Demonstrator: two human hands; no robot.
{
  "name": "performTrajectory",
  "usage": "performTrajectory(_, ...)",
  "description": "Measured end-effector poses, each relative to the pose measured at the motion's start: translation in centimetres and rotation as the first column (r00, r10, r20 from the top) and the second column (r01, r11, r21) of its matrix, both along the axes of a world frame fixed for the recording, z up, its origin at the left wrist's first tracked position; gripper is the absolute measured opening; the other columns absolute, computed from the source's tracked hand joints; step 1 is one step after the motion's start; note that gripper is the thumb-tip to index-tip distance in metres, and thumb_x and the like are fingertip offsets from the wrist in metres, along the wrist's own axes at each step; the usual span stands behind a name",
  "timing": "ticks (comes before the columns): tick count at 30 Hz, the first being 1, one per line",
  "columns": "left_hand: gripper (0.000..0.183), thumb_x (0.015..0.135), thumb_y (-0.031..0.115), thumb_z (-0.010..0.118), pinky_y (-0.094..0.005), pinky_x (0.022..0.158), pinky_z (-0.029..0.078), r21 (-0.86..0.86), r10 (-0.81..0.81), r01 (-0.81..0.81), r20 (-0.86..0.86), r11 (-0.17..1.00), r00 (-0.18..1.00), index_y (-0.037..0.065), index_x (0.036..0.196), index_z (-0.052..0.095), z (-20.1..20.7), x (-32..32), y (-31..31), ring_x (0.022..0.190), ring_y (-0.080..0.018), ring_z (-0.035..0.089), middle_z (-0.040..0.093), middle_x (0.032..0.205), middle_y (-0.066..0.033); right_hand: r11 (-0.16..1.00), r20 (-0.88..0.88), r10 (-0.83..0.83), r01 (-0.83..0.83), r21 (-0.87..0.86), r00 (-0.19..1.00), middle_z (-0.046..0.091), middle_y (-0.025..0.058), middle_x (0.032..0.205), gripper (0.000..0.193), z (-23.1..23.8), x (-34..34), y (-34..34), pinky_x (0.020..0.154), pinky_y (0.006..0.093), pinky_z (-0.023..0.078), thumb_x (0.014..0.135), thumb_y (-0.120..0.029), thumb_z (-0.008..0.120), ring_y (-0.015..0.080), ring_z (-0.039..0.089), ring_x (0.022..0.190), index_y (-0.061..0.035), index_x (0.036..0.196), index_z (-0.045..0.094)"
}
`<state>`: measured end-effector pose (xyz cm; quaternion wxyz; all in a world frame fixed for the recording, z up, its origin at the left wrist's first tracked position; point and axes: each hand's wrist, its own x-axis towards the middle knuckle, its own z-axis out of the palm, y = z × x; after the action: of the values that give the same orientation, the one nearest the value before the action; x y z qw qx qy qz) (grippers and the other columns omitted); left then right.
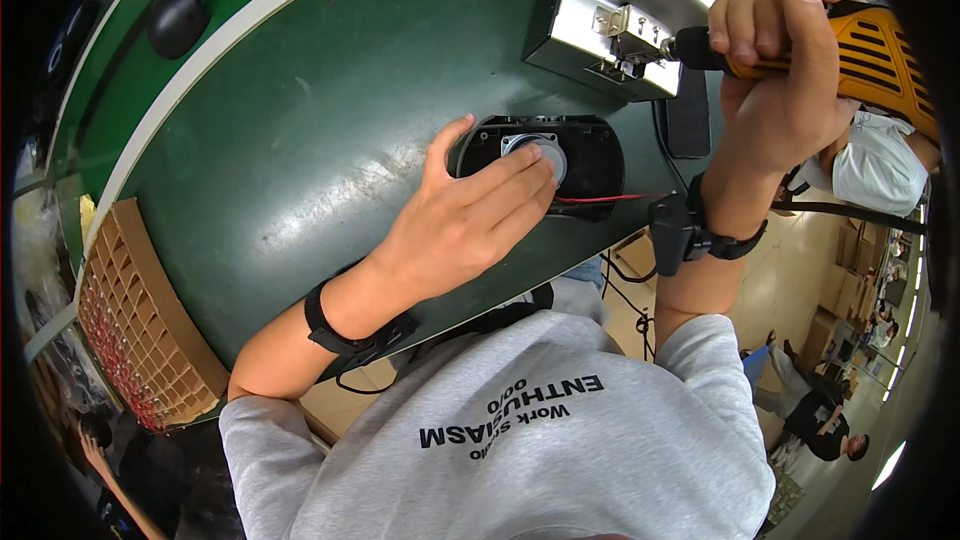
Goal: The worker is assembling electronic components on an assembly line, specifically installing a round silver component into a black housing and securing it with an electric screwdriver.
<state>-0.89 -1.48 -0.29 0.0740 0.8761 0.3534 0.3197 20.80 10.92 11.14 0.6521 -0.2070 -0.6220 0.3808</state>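
My left hand [478, 202] lies over a small round speaker [548, 162] set in a black oval plastic housing [595, 155]. Its fingers stretch flat across the speaker, with the thumb at the housing's left edge. A red wire [608, 199] runs from the housing to the right. My right hand [785, 70] is wrapped round an orange-yellow and black power screwdriver [870, 58], held roughly level. The tool's tip reaches the front mechanism of a silver and black metal box [625, 0], which looks like a screw feeder. Whether a screw sits on the tip is too small to tell.
A divided cardboard box [150, 320] of small red-wired parts stands at the table's left. Beside the metal box lies a flat black object [688, 120]. A white curved strip [185, 65] edges the green table [340, 120]. Other people are at right and lower left.
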Motion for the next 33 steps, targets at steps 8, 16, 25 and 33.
performTrajectory(8, 0.043, 0.074, 0.017, 0.084, -0.0597, 0.109, 0.037, -0.002, -0.001, 0.001, 0.001, 1.000, 1.000, 0.008, 0.115, 0.074, 0.0, 0.1, 0.0, 0.121, -0.0195, 0.065, 0.070, 0.120, -0.0030, 1.000, 0.056, -0.019, 0.019, 0.005, 0.998, 0.039, 0.0010, 0.063, 0.016, -0.2, -0.3, -0.3, 0.055, 0.0323, 0.039, 0.099, -0.007, 0.058, 0.0129, 0.040, 0.053, -0.0059, 0.114, 0.060)
performTrajectory(16, 0.045, 0.074, 0.013, 0.083, -0.0611, 0.110, 0.036, -0.013, -0.029, 0.029, 0.011, 0.999, 1.000, 0.006, 0.117, 0.073, 0.1, -0.2, 0.1, 0.121, -0.0202, 0.065, 0.070, 0.121, -0.0040, 0.969, 0.023, 0.235, -0.232, -0.084, 0.972, 0.039, -0.0026, 0.067, 0.022, 0.8, -0.4, -3.3, 0.056, 0.0290, 0.037, 0.103, -0.016, 0.049, 0.0092, 0.038, 0.056, -0.0018, 0.117, 0.059)
performTrajectory(25, 0.026, 0.085, 0.013, 0.072, -0.0618, 0.109, 0.040, 0.024, -0.002, 0.001, 0.008, 1.000, 1.000, 0.007, 0.110, 0.075, -0.3, 0.0, -0.3, 0.121, -0.0160, 0.065, 0.071, 0.120, -0.0021, 0.832, 0.246, 0.548, -0.550, -0.067, 0.799, 0.047, -0.0026, 0.075, 0.037, 0.2, -2.4, -4.8, 0.057, 0.0271, 0.042, 0.112, -0.026, 0.038, 0.0085, 0.044, 0.060, -0.0147, 0.146, 0.043)
performTrajectory(33, 0.023, 0.087, 0.014, 0.069, -0.0614, 0.109, 0.040, 0.047, 0.012, -0.012, -0.005, 0.999, 1.000, 0.007, 0.108, 0.075, -0.4, 0.2, -0.1, 0.121, -0.0157, 0.064, 0.070, 0.117, -0.0019, 0.911, 0.158, 0.411, -0.411, -0.030, 0.898, 0.047, -0.0037, 0.074, 0.033, -2.2, -3.8, -4.9, 0.055, 0.0263, 0.041, 0.110, -0.023, 0.039, 0.0084, 0.043, 0.057, -0.0160, 0.143, 0.042)
